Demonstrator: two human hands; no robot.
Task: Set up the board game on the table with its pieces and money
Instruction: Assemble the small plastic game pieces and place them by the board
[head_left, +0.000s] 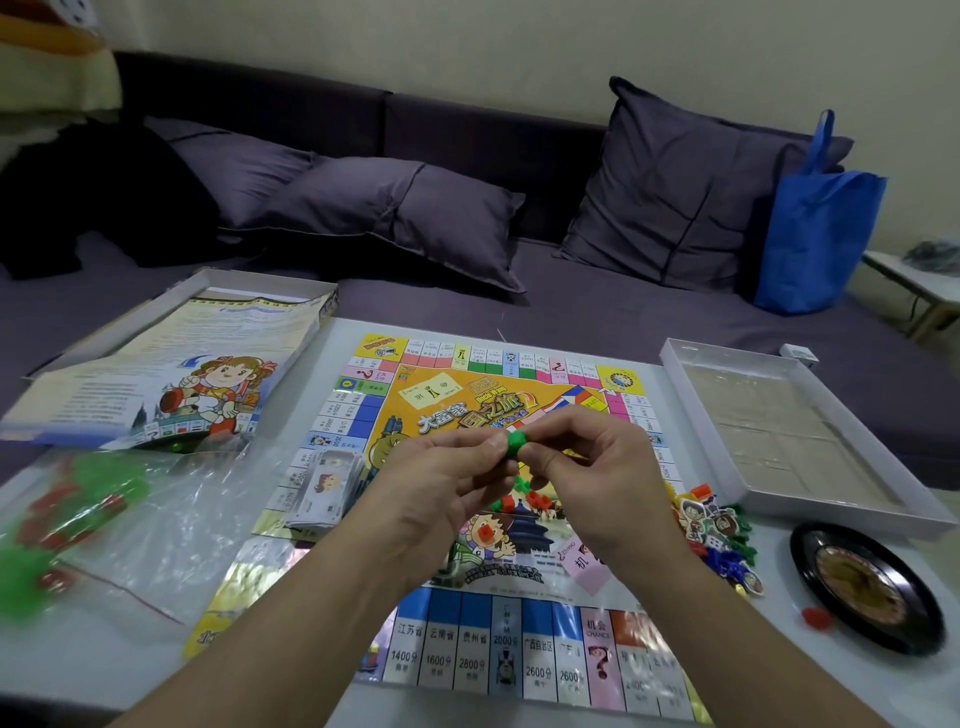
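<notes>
**Green piece pinched btwn both hands over board centre**

Both hands meet above the middle of the game board (498, 525). Left hand (441, 483) and right hand (592, 467) each pinch the green piece (514, 442) at the fingertips, one from each side, so neither is nearer. It's small, chunky, bright green plastic; exact shape can't tell, fingers cover most of it. It's held clear of the board, w/ a few loose red & green pieces (524, 501) lying on the board straight below the hands.

Judgement: next move is a short drop straight down onto the board, or across to the piece pile (714, 530) at the board's right edge.

Money stack (324, 486) sits on the board's left side. Plastic bag (104, 514) w/ more red/green bits lies left of the board on the bench (779, 670).
</notes>
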